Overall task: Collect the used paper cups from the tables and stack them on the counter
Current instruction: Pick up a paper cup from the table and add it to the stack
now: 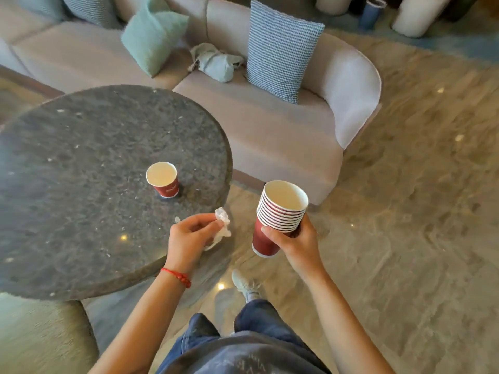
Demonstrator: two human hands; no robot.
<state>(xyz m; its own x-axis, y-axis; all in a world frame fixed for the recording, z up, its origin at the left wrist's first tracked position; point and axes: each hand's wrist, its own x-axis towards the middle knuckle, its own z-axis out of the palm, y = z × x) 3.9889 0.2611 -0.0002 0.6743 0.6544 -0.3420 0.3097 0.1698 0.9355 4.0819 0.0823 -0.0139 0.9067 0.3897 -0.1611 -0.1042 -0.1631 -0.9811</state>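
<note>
A single red paper cup with a white inside stands upright on the round dark stone table, near its right edge. My left hand hovers over that edge, below the cup, pinching a crumpled white tissue. My right hand is off the table to the right, above the floor. It grips a stack of several nested red cups, tilted slightly, mouth up.
A beige sofa with a teal cushion, a checked cushion and a bundled cloth runs behind the table. Polished marble floor spreads to the right. My shoe is near the table base.
</note>
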